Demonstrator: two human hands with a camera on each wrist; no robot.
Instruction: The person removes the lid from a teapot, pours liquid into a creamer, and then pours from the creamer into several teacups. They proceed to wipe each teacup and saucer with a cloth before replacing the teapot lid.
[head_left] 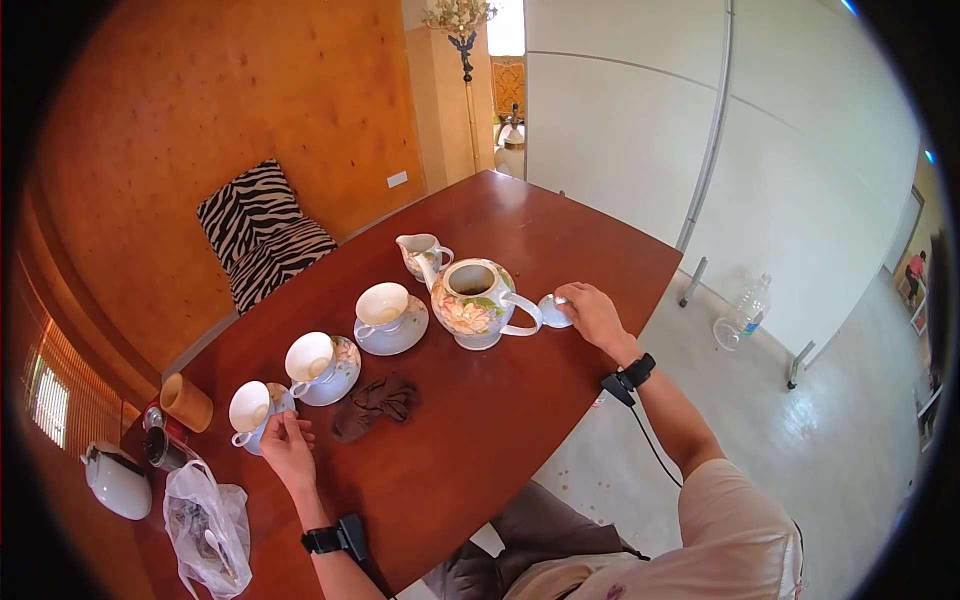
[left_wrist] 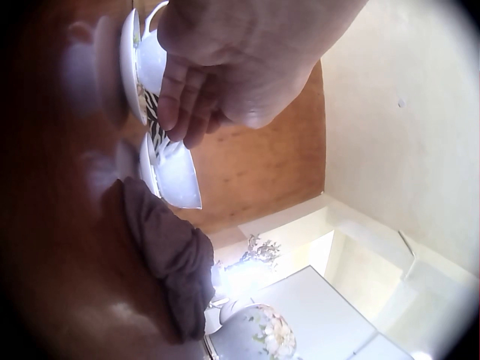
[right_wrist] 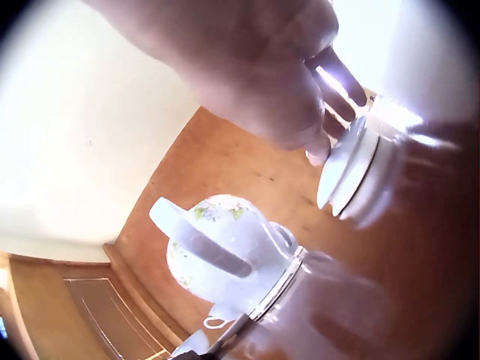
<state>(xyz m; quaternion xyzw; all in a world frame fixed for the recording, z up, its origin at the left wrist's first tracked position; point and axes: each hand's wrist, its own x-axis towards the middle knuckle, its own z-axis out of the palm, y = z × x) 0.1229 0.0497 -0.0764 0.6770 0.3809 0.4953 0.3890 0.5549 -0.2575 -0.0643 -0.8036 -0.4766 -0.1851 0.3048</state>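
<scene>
My right hand [head_left: 592,318] holds the white teapot lid [head_left: 555,311] low at the table, its fingers at the lid's top in the right wrist view. Just left of the lid stands the floral teapot [head_left: 470,312], uncovered, with dark contents inside. My left hand [head_left: 288,448] is beside the nearest teacup [head_left: 250,408] and its saucer [head_left: 281,394], fingertips at the saucer's rim. Its visible fingers [left_wrist: 174,105] hang loosely in the left wrist view; the thumb is hidden. A crumpled dark brown cloth [head_left: 375,406] lies right of that hand.
Two more teacups [head_left: 312,357] [head_left: 383,306] on saucers and a small floral creamer [head_left: 420,255] line the wooden table [head_left: 540,225]. Near the left edge are a clear plastic bag [head_left: 207,530], a wooden cup [head_left: 187,402] and a white kettle [head_left: 117,482]. A zebra-striped chair [head_left: 262,225] stands beyond.
</scene>
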